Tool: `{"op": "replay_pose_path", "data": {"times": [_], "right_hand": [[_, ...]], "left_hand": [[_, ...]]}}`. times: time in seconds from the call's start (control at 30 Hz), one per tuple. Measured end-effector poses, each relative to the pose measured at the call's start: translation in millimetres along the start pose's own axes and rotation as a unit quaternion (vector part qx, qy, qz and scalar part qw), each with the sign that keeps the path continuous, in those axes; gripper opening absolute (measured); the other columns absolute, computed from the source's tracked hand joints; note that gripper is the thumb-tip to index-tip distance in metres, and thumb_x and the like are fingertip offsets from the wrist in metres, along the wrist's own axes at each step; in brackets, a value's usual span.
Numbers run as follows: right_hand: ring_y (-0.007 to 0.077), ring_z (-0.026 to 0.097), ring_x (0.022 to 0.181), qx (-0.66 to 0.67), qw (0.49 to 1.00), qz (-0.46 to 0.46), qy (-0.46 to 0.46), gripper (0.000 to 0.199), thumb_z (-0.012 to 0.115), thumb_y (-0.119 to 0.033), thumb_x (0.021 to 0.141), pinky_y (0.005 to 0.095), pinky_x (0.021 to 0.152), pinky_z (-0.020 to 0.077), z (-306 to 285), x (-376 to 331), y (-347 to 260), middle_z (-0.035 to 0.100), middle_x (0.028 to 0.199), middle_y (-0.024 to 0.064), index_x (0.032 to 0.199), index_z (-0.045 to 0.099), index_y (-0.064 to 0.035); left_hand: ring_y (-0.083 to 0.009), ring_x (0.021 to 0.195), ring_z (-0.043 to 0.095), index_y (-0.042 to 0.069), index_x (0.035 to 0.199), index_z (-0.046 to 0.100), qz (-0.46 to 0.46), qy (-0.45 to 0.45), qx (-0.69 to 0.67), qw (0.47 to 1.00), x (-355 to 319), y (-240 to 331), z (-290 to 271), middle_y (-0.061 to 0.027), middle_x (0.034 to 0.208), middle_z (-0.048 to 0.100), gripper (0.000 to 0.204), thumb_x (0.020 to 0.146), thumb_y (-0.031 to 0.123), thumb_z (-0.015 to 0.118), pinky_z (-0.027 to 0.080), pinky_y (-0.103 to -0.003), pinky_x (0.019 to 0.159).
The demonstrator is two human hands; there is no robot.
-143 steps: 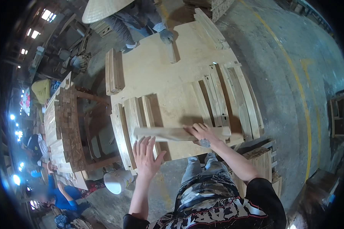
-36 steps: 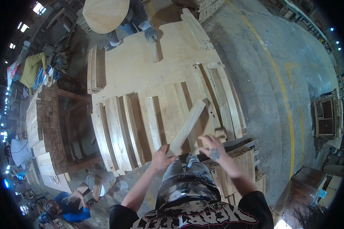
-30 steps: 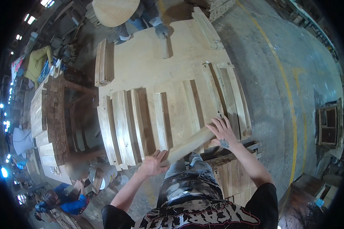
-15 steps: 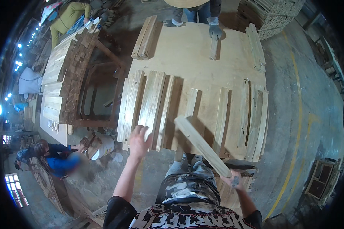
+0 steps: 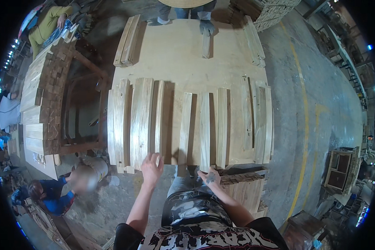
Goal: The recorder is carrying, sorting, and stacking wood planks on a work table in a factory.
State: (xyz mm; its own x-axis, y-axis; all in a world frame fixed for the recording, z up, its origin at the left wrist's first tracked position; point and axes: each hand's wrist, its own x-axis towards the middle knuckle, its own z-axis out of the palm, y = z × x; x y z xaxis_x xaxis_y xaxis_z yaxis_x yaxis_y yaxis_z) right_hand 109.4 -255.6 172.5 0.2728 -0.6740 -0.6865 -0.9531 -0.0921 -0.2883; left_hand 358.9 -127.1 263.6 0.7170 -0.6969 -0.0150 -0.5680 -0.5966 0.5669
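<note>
Hands (image 5: 152,168) (both empty) at wooden slats (image 5: 204,125)

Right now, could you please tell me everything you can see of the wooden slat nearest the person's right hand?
The wooden slat is a long, narrow board of pale, unfinished wood, lying flat on the plywood table. It runs lengthwise away from the person, parallel to its neighbours in the row, with thin gaps on both sides. Its near end reaches the table's front edge, just above the right hand, whose fingers rest at that edge; whether they touch it is unclear.
</note>
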Motion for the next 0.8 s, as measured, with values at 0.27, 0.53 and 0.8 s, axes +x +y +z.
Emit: {"op": "replay_pose_path", "data": {"times": [0.27,0.53,0.8], "right_hand": [[0.0393,0.064,0.104,-0.031,0.999,-0.030,0.006,0.073,0.065,-0.058,0.080,0.0468,0.090,0.0512,-8,-19,8,0.067,0.108,0.0260,0.128,0.052,-0.0050],[0.0393,0.060,0.113,-0.006,1.000,-0.014,-0.009,0.079,0.063,-0.061,0.081,0.0454,0.095,0.0479,-6,-9,7,0.063,0.117,0.0260,0.134,0.048,-0.0055],[0.0425,0.060,0.111,0.129,0.991,-0.013,0.021,0.077,0.054,-0.065,0.087,0.0462,0.096,0.0471,39,13,45,0.064,0.115,0.0279,0.129,0.052,-0.0013]], "left_hand": [[-0.0426,0.114,0.051,0.000,0.123,0.053,-0.050,0.113,0.101,0.987,-2,-36,-23,-0.0244,0.123,0.052,0.051,0.083,0.025,0.071,0.041,-0.052,0.095],[-0.0462,0.132,0.036,0.002,0.150,0.025,-0.114,0.027,0.129,0.985,27,-51,4,-0.0321,0.144,0.033,0.102,0.073,0.042,0.080,0.030,-0.055,0.107],[-0.0374,0.098,0.059,0.002,0.118,0.056,0.080,-0.057,-0.008,0.995,-24,-4,38,-0.0198,0.106,0.059,0.042,0.085,0.024,0.070,0.049,-0.046,0.080]]}}
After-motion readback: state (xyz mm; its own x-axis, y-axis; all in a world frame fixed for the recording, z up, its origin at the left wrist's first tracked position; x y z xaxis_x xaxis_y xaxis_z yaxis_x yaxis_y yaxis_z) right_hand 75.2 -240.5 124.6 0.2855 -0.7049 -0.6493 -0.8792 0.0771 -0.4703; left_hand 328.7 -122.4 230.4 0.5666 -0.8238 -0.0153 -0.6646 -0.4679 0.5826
